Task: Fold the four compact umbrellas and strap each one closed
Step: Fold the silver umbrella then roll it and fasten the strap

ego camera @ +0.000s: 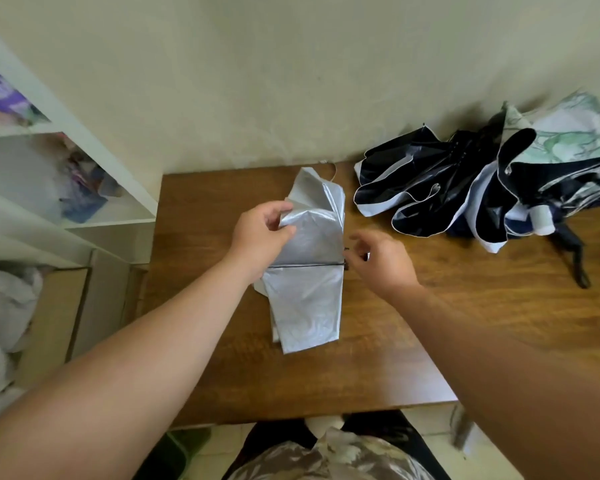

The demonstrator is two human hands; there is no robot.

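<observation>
A silver umbrella (309, 258) lies collapsed on the brown wooden desk (430, 323), near the desk's middle, its long axis running from the near edge toward the wall, with the narrower pointed end of the fabric aimed at the wall and the blunt, squared end toward the person. A thin dark strap (305, 266) crosses it sideways about halfway along. The left hand (262, 233) comes in from the left and pinches a fold of the silver fabric between thumb and curled fingers on the umbrella's far half. The right hand (378, 259) sits just beside the umbrella's right edge, at the strap's end; its fingers are curled and blurred, and they seem to pinch the strap's tip, though the contact is not sharp. At the desk's far right corner, against the wall, lies a loose heap of unfolded umbrellas: a black umbrella (423, 192) with white edging, spread in ruffles, and behind it a pale green patterned umbrella (568, 133), partly over the black one. A white handle (541, 220) and a dark wrist loop (579, 261) stick out of the heap toward the person. A white shelf (66, 161) stands left of the desk.
</observation>
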